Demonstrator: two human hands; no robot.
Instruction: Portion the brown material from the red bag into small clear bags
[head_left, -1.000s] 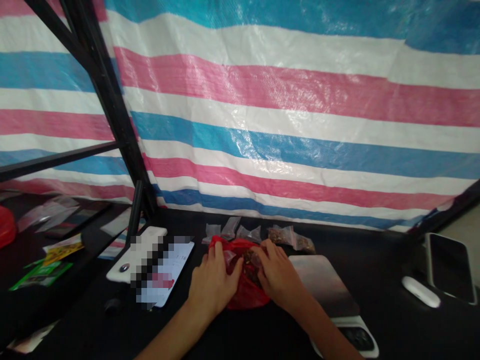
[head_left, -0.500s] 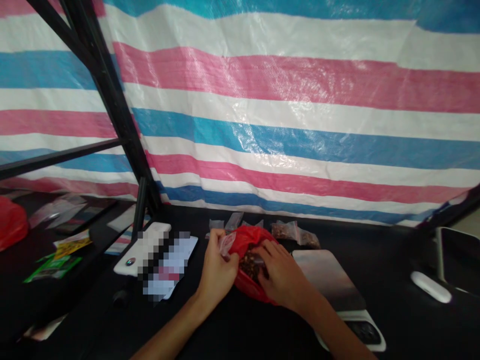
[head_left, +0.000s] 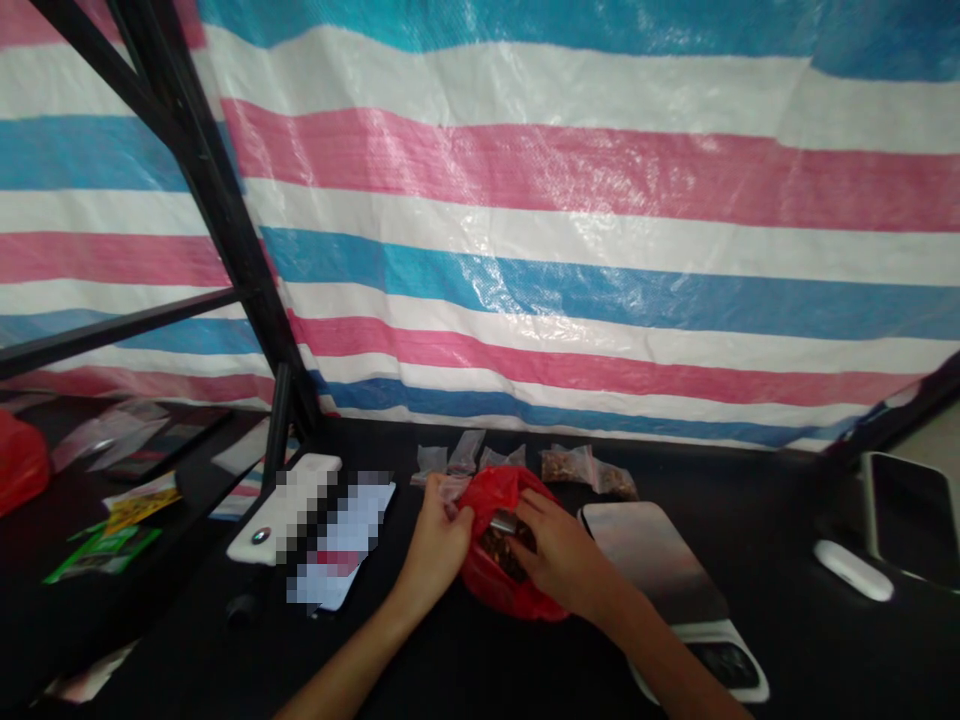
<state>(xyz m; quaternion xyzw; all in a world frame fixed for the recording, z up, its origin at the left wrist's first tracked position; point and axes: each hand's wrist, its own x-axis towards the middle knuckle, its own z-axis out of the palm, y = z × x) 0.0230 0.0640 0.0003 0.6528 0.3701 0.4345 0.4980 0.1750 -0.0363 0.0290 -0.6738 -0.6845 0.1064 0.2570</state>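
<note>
A red plastic bag (head_left: pixel 517 598) lies gaping on the black table, with brown, grainy bits (head_left: pixel 501 556) inside. My left hand (head_left: pixel 437 540) is closed at the left of its mouth, pinching a small clear plastic bag (head_left: pixel 453 488). Inside the red bag's opening, my right hand (head_left: pixel 559 550) has its fingers closed round a small silvery metal piece (head_left: pixel 504 521), whose full shape is hidden. Just behind lie several small clear bags (head_left: pixel 466 452). Two small bags filled with brown bits (head_left: pixel 568 463) rest to the right of those.
On the left are a white phone-like device (head_left: pixel 251 538) and a phone with a blurred screen (head_left: pixel 375 505). A tablet-like slab (head_left: pixel 660 560) overlaps a white phone (head_left: pixel 739 660) at right. Farther right sits a white case (head_left: pixel 853 570). A black frame post (head_left: pixel 225 220) and striped sheeting (head_left: pixel 525 165) stand behind.
The metal piece in my right hand now shows above the brown bits. My left hand has stayed by the bag's left edge, and the view has shifted slightly.
</note>
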